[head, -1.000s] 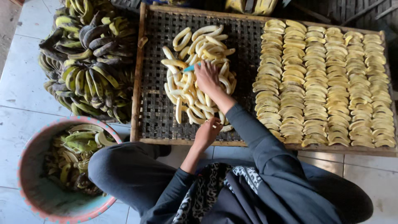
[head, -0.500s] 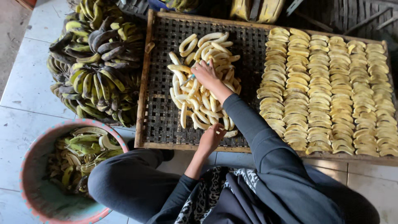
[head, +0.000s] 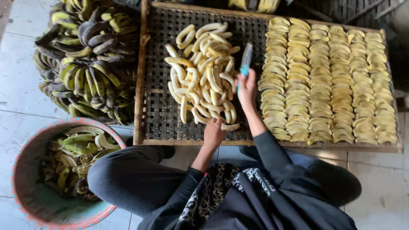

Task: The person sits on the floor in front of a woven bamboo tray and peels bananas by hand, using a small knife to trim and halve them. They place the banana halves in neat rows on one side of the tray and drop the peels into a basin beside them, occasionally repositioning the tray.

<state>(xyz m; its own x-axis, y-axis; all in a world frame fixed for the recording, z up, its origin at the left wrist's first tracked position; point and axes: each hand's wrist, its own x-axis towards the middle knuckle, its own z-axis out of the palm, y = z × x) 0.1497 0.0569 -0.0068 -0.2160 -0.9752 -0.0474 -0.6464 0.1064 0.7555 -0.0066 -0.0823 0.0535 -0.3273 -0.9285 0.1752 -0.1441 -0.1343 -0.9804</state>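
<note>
Nearest you, the pink-rimmed basin (head: 19,170) of green peels sits by your knee on the tiled floor. Your left hand (head: 213,133) is down at the near edge of the peeled-banana pile (head: 204,72), fingers curled on one banana (head: 229,126). Your right hand (head: 247,87) is clamped round a blue-handled knife (head: 246,59), blade pointing away. Both work over the woven drying rack (head: 157,110), sliced banana rows (head: 332,81) to the right. Farther left, the unpeeled banana bunches (head: 87,59) are heaped.
</note>
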